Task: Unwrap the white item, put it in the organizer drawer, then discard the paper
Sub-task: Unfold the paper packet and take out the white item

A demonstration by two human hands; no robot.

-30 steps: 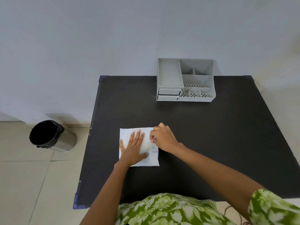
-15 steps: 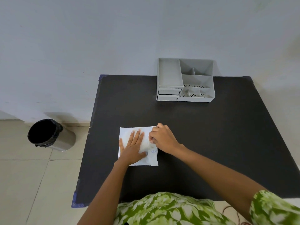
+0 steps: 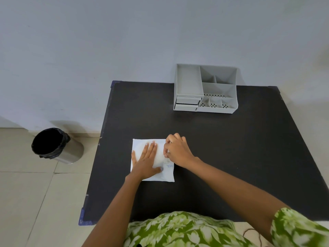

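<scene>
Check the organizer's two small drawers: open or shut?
Shut. Both drawers sit flush with the organizer front, nothing pulled out; the white packet lies under both hands.

Soft, even daylight fills the frame; the bin (image 3: 57, 146) casts a faint wall shadow, and wide-angle distortion bows the table (image 3: 249, 157) edges.

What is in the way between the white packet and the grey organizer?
Nothing visible. The table between the packet and the organizer is bare. Both hands are on the packet: left hand flat, right hand pinching its edge. The two drawers look shut, though.
</scene>
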